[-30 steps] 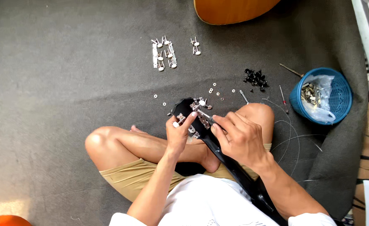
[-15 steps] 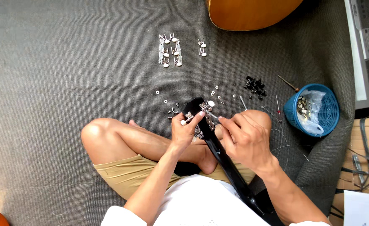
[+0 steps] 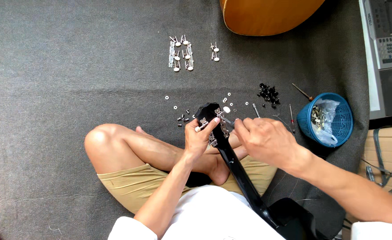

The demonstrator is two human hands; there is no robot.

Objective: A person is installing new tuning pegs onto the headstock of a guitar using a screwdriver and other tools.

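Observation:
A black guitar neck [image 3: 238, 171] runs across my lap, its headstock [image 3: 208, 112] pointing away from me. My left hand [image 3: 198, 138] grips the headstock's left edge, thumb and fingers pinching a white-knobbed tuning peg. My right hand [image 3: 265, 140] is closed on a thin metal tool whose tip meets the tuner strip [image 3: 223, 126] on the headstock's right side. Small washers [image 3: 175, 107] and dark screws [image 3: 182, 119] lie on the carpet just beyond the headstock.
Spare tuning machines [image 3: 180, 54] lie farther out on the grey carpet. A pile of black pegs [image 3: 267, 94], a small screwdriver [image 3: 303, 92] and a blue basket [image 3: 331, 120] holding a plastic bag sit to the right. An orange guitar body [image 3: 267, 15] and a keyboard [image 3: 385, 49] lie beyond.
The view has shifted slightly, so the floor items sit lower in frame. My right hand has moved a little right of the headstock; my left hand stays on the peg.

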